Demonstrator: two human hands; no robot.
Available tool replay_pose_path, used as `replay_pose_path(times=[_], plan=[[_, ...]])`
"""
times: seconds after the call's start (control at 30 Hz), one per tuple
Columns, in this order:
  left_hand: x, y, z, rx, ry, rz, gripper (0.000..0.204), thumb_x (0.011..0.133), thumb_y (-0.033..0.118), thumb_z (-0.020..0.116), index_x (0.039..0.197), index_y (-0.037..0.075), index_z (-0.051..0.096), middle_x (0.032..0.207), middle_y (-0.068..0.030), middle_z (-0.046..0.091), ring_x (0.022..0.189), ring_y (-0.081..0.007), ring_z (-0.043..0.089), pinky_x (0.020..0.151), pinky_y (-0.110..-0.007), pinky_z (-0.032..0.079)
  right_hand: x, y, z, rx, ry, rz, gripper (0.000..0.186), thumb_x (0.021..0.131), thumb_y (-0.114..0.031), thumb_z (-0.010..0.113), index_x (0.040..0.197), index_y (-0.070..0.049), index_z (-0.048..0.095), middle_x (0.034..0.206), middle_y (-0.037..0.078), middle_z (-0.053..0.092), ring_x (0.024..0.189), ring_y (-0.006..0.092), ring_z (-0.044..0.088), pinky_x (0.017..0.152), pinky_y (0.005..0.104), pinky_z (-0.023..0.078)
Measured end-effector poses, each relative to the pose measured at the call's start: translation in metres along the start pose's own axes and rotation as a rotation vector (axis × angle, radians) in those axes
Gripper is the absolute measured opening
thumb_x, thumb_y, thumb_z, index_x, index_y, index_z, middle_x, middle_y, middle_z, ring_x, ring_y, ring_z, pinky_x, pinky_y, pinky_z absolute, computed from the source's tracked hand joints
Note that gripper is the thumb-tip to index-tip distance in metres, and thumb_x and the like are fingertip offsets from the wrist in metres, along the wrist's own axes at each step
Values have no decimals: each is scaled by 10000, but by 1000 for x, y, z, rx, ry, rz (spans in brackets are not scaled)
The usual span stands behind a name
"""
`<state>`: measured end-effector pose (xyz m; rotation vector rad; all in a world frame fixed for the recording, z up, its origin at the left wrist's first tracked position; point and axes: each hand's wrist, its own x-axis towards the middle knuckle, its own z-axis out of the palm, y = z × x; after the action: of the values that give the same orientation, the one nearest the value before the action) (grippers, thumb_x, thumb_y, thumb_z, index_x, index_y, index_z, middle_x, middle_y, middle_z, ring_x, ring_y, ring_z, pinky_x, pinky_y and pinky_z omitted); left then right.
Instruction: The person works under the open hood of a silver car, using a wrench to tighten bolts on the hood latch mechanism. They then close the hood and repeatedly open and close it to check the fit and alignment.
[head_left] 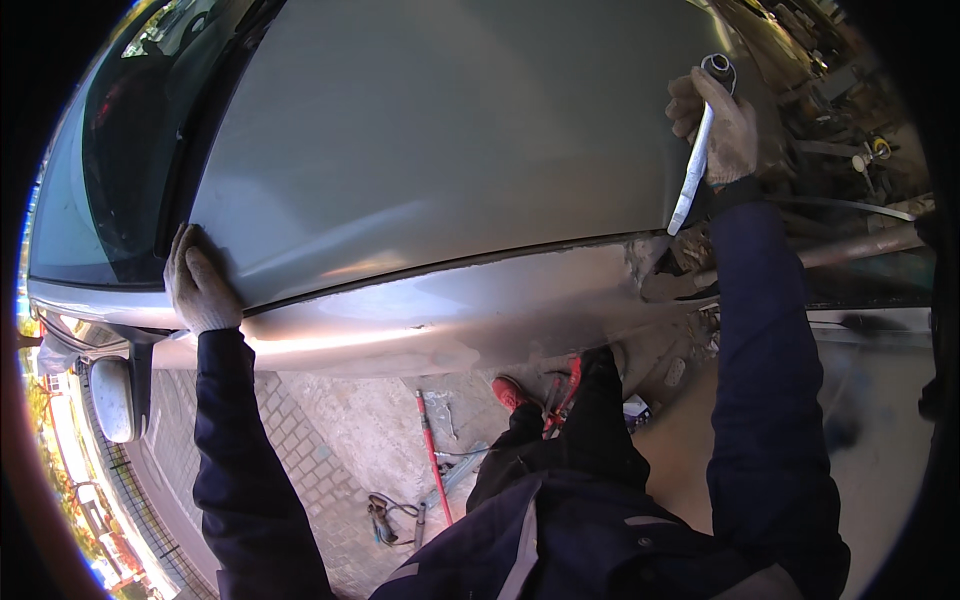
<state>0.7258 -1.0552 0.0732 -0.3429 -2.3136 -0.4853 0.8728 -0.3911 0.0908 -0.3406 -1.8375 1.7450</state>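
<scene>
My right hand [728, 128], in a worn work glove, is closed around a long silver metal tool [690, 180] near the front corner of a grey car hood [450, 120]. The tool has a dark round end with a ring-shaped tip above my fist. Its flat silver length slants down to the seam between hood and fender; I cannot tell whether it touches. My left hand [202, 283], also gloved, rests with fingers stretched out on the hood's rear corner, by the windshield base. Between my hands runs the silver fender [450, 310], with scuffed, dull patches toward its front.
A side mirror [112, 400] juts out below my left hand. Exposed front-end parts and a metal bar [860, 243] lie right of my right arm. On the ground are a long red bar [432, 450], a corded tool [383, 518] and a red tool [563, 398] near my feet.
</scene>
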Motion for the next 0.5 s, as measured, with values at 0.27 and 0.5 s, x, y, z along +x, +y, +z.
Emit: replay_pose_path(times=[0.27, 0.5], plan=[[-1, -5, 1, 38, 4, 9, 499, 1196, 341, 463, 1456, 53, 777, 1572, -134, 723, 1446, -339, 646, 1265, -463, 460, 2, 1, -2, -4, 11, 12, 394, 1063, -365, 805, 1067, 29, 819, 952, 133, 820, 730, 182, 753, 618, 322, 577], [-1, -1, 2, -19, -11, -37, 490, 1194, 344, 480, 1455, 52, 776, 1569, -136, 723, 1446, -338, 646, 1263, -459, 463, 3, -2, 0, 12, 17, 40, 406, 1054, -368, 812, 1073, 38, 806, 948, 143, 811, 737, 189, 761, 618, 323, 582]])
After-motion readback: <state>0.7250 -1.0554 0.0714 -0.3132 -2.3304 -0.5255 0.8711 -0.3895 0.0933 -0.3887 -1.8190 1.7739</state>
